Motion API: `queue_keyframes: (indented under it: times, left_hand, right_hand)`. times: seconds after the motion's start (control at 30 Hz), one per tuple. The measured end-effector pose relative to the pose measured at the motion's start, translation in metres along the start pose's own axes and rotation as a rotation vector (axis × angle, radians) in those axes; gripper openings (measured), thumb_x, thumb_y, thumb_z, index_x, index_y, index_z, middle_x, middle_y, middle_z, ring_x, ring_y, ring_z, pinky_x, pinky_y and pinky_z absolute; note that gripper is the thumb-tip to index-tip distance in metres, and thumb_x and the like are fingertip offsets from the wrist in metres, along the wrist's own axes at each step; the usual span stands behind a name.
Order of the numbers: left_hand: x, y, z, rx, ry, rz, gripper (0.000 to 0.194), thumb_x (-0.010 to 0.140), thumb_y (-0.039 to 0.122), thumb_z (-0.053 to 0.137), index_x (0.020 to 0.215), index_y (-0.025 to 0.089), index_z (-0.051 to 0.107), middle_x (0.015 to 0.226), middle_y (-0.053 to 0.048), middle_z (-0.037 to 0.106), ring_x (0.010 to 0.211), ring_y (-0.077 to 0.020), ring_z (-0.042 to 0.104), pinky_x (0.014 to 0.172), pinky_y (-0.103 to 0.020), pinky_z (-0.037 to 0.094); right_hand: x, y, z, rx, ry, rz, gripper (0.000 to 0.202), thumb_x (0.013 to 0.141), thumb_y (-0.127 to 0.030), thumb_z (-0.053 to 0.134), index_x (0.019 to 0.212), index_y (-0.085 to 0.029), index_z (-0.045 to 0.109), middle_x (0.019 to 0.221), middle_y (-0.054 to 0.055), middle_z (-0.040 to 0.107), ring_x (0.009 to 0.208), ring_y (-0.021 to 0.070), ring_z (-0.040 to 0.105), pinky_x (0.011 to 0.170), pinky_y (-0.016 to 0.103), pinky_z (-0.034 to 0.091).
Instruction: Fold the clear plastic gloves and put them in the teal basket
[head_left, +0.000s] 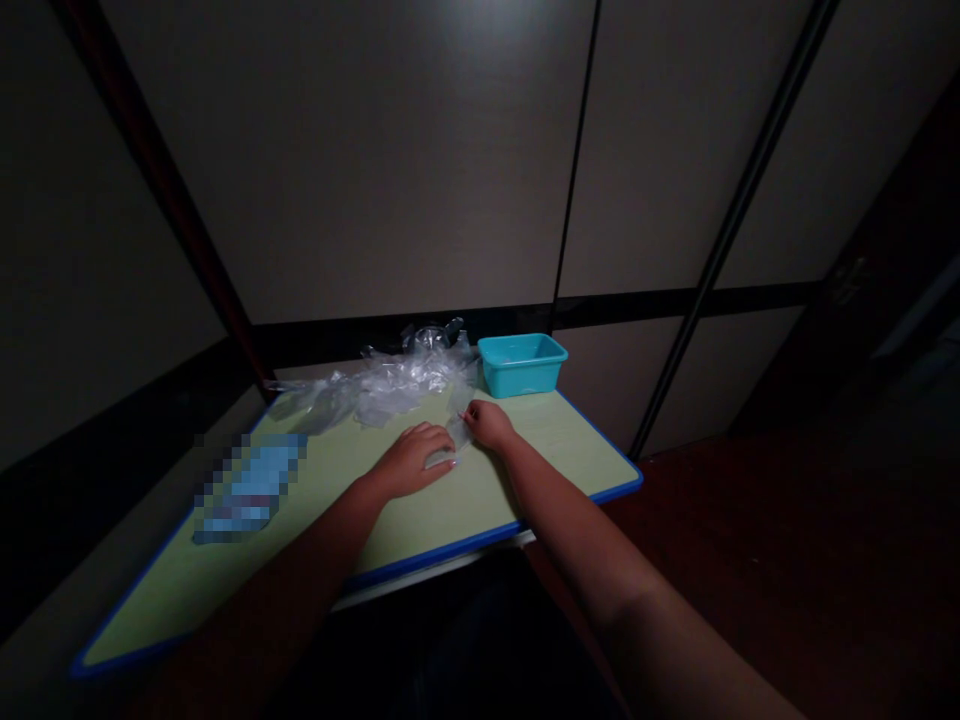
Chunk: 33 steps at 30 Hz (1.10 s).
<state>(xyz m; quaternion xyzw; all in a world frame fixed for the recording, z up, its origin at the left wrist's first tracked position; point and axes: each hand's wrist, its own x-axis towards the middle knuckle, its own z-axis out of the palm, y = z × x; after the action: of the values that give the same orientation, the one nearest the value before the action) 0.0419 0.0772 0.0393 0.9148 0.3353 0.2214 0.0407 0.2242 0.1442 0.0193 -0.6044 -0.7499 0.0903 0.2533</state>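
A small clear plastic bag (459, 432) lies between my hands near the middle of the yellow-green table (442, 515). My right hand (487, 424) pinches its right side between thumb and fingers. On the other side, my left hand (417, 459) rests low over the tabletop, its thumb apart from the fingers, next to the bag's left edge. Behind both hands spreads a loose heap of crumpled clear plastic bags (397, 385). A turquoise plastic basket (523, 377) stands at the back right, just beyond my right hand.
A blue packet (259, 485), partly pixelated, lies on the table's left side. The table has a raised blue edge. Right behind it stand pale cabinet panels (405, 200) with dark strips. Dark red floor (735, 540) shows at the right.
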Motion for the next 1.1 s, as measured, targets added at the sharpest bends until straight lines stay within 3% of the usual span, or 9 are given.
queue_keyframes:
  times: [0.23, 0.4, 0.47, 0.77, 1.1]
  left_hand:
    - [0.000, -0.003, 0.000, -0.025, 0.032, -0.002, 0.021, 0.079, 0.032, 0.054, 0.096, 0.022, 0.061, 0.100, -0.006, 0.058, 0.098, -0.0221, 0.050, 0.089, -0.037, 0.039]
    - [-0.005, -0.014, -0.004, 0.006, 0.372, -0.142, 0.039, 0.077, 0.030, 0.055, 0.114, 0.022, 0.050, 0.116, -0.008, 0.043, 0.114, -0.0236, 0.041, 0.097, -0.040, 0.037]
    - [-0.006, -0.018, -0.006, 0.015, 0.416, -0.164, 0.039, 0.077, 0.030, 0.054, 0.115, 0.023, 0.049, 0.117, -0.008, 0.041, 0.115, -0.0231, 0.040, 0.098, -0.040, 0.036]
    - [-0.003, -0.011, -0.001, -0.031, 0.062, -0.009, 0.018, 0.081, 0.032, 0.053, 0.093, 0.022, 0.062, 0.097, -0.005, 0.059, 0.098, -0.0211, 0.049, 0.089, -0.036, 0.040]
    - [-0.004, -0.013, 0.000, -0.140, 0.047, -0.039, 0.021, 0.076, 0.034, 0.060, 0.092, 0.021, 0.062, 0.095, -0.005, 0.058, 0.096, -0.0199, 0.052, 0.088, -0.033, 0.042]
  right_hand:
    - [0.000, 0.000, 0.000, -0.011, -0.007, -0.007, 0.022, 0.086, -0.034, 0.050, 0.087, -0.018, 0.065, 0.084, 0.007, 0.067, 0.072, 0.0151, 0.055, 0.057, 0.024, 0.029]
    - [0.001, 0.000, 0.000, 0.004, -0.013, 0.000, 0.021, 0.085, -0.034, 0.051, 0.087, -0.018, 0.064, 0.083, 0.006, 0.067, 0.070, 0.0140, 0.055, 0.056, 0.023, 0.029]
    - [0.000, -0.001, 0.000, 0.006, -0.011, -0.004, 0.021, 0.085, -0.034, 0.051, 0.087, -0.018, 0.064, 0.083, 0.006, 0.067, 0.070, 0.0140, 0.055, 0.056, 0.023, 0.029]
    - [0.000, -0.001, -0.001, -0.006, -0.012, -0.006, 0.022, 0.085, -0.035, 0.050, 0.086, -0.018, 0.065, 0.083, 0.007, 0.067, 0.071, 0.0145, 0.055, 0.057, 0.024, 0.029]
    - [0.001, -0.001, -0.001, -0.011, -0.023, -0.003, 0.023, 0.085, -0.034, 0.050, 0.088, -0.017, 0.065, 0.085, 0.007, 0.067, 0.072, 0.0143, 0.055, 0.056, 0.024, 0.029]
